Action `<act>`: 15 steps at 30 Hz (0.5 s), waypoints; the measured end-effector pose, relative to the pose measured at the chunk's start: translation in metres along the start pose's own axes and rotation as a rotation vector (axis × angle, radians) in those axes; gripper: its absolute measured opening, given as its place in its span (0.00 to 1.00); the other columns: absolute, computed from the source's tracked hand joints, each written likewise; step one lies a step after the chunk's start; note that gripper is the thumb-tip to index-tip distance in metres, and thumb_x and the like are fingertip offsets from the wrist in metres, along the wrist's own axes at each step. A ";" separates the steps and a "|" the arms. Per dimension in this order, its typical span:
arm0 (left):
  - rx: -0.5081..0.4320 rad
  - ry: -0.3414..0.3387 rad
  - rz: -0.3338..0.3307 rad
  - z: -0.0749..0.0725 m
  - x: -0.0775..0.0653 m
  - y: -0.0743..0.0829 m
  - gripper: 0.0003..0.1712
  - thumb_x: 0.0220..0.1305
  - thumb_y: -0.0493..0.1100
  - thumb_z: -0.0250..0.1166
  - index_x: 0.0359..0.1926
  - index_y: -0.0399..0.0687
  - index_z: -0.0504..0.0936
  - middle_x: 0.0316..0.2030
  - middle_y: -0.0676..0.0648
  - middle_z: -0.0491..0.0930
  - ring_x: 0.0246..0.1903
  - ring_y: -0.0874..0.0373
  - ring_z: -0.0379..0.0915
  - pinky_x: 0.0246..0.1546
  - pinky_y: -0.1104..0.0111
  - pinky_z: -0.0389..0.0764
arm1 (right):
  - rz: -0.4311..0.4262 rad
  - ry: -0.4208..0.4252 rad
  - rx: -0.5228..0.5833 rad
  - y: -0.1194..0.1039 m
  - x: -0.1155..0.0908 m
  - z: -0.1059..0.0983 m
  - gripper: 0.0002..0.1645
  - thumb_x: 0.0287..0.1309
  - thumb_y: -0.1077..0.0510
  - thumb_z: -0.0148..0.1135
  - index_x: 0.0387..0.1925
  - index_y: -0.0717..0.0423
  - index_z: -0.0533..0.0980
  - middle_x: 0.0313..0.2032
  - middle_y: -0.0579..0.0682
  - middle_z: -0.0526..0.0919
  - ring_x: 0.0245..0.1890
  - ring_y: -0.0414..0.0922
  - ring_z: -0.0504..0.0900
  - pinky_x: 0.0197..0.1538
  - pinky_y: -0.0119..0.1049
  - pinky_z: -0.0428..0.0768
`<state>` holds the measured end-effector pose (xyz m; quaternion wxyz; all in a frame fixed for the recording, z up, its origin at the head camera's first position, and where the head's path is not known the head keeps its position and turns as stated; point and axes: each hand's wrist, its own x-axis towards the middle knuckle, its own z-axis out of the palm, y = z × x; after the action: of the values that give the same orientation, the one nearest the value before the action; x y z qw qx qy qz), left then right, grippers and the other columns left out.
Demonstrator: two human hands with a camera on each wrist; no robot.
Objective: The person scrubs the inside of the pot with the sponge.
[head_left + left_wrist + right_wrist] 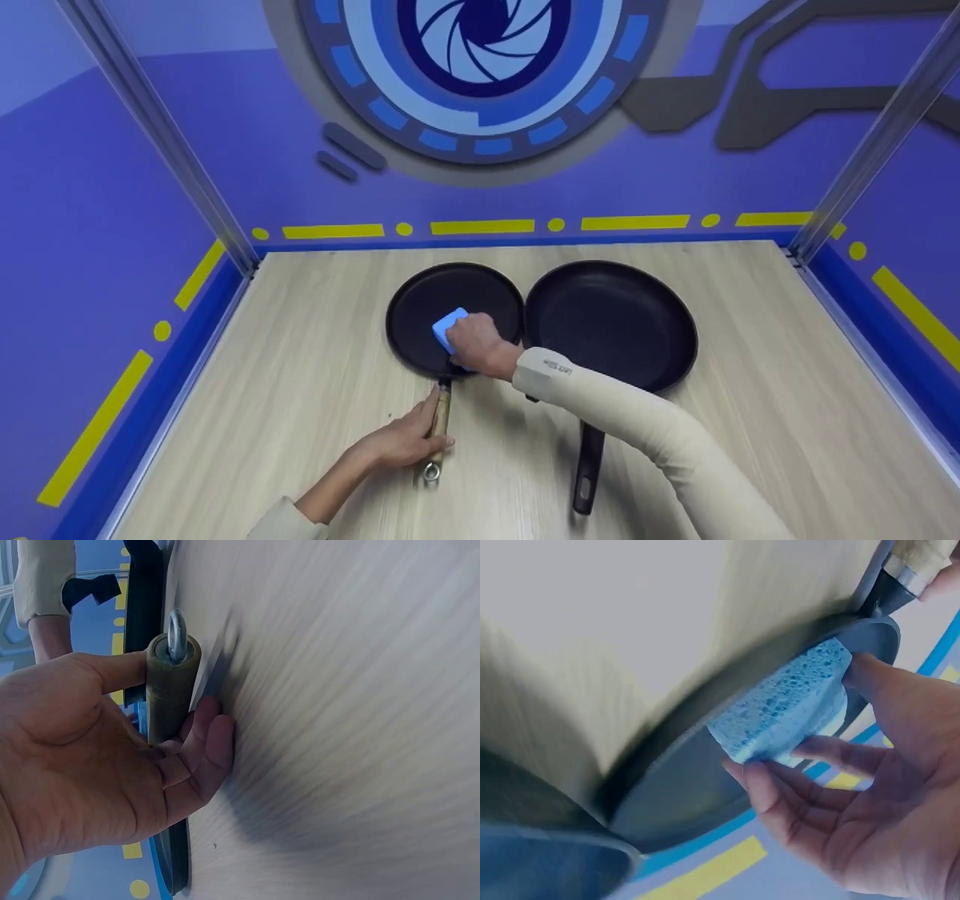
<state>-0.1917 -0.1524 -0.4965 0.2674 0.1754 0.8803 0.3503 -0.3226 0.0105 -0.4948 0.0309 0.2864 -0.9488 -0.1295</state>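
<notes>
A shallow black frying pan (412, 315) lies on the table, its wooden handle (441, 416) toward the person. My left hand (409, 439) grips that handle; in the left wrist view the thumb and curled fingers lie around the wood (171, 701), near its metal hanging ring (177, 636). Over the pan, my right hand (478, 341) pinches a blue sponge (448, 328) between thumb and fingers. The right wrist view shows the porous sponge (784, 705) at the pan's surface (697, 795); whether it touches cannot be told exactly.
A larger, deeper black frying pan (607, 322) stands right beside the first, its black handle (589, 472) pointing to the person under the right forearm. Purple-blue panels (225, 165) wall the wooden table (300, 322) at the back and both sides.
</notes>
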 end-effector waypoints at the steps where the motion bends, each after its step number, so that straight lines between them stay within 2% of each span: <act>1: -0.003 -0.001 0.003 0.000 0.001 0.000 0.50 0.75 0.49 0.59 0.79 0.29 0.37 0.76 0.22 0.48 0.75 0.29 0.51 0.75 0.39 0.58 | -0.028 0.013 -0.015 -0.001 0.001 -0.001 0.21 0.56 0.38 0.73 0.37 0.51 0.86 0.36 0.49 0.90 0.36 0.46 0.89 0.35 0.41 0.89; 3: -0.005 -0.005 0.015 0.000 0.001 -0.001 0.51 0.76 0.49 0.59 0.78 0.28 0.37 0.76 0.22 0.47 0.76 0.29 0.50 0.75 0.39 0.57 | -0.084 0.035 -0.016 -0.003 0.005 -0.002 0.18 0.55 0.40 0.73 0.32 0.49 0.85 0.34 0.48 0.90 0.34 0.45 0.89 0.34 0.41 0.89; 5: -0.009 -0.011 0.027 0.000 0.002 -0.003 0.51 0.76 0.49 0.59 0.78 0.27 0.37 0.76 0.21 0.47 0.76 0.29 0.49 0.75 0.39 0.57 | -0.144 0.057 0.036 -0.005 0.009 -0.002 0.17 0.55 0.40 0.74 0.30 0.48 0.85 0.33 0.47 0.90 0.32 0.46 0.89 0.34 0.41 0.89; 7: -0.016 -0.019 0.033 0.000 0.002 -0.004 0.51 0.76 0.49 0.59 0.78 0.26 0.36 0.76 0.21 0.46 0.76 0.29 0.48 0.75 0.38 0.56 | -0.197 0.099 0.095 -0.007 0.012 0.000 0.17 0.56 0.40 0.73 0.30 0.48 0.84 0.32 0.46 0.90 0.32 0.45 0.89 0.35 0.41 0.89; 9: -0.027 -0.023 0.036 0.000 0.002 -0.005 0.51 0.75 0.48 0.59 0.78 0.26 0.36 0.76 0.21 0.45 0.76 0.29 0.48 0.75 0.38 0.56 | -0.213 0.140 0.171 -0.009 0.017 0.003 0.17 0.57 0.37 0.72 0.33 0.45 0.86 0.32 0.45 0.90 0.33 0.45 0.89 0.37 0.42 0.89; 13: -0.033 -0.029 0.024 -0.002 0.003 -0.005 0.52 0.75 0.49 0.59 0.78 0.27 0.35 0.76 0.21 0.46 0.75 0.29 0.51 0.74 0.38 0.57 | -0.121 0.165 0.318 -0.014 0.029 0.008 0.24 0.58 0.34 0.71 0.49 0.41 0.87 0.38 0.44 0.91 0.42 0.46 0.89 0.44 0.42 0.89; 15: -0.031 -0.036 0.012 -0.003 0.004 -0.005 0.52 0.75 0.50 0.60 0.78 0.28 0.35 0.76 0.22 0.47 0.75 0.30 0.53 0.74 0.38 0.59 | -0.063 0.152 0.350 -0.015 0.037 0.010 0.28 0.58 0.32 0.70 0.54 0.40 0.86 0.40 0.46 0.91 0.45 0.47 0.88 0.46 0.42 0.89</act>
<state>-0.1970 -0.1552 -0.4995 0.2838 0.1828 0.8688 0.3622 -0.3465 -0.0200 -0.5091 0.0484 0.3258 -0.9424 0.0584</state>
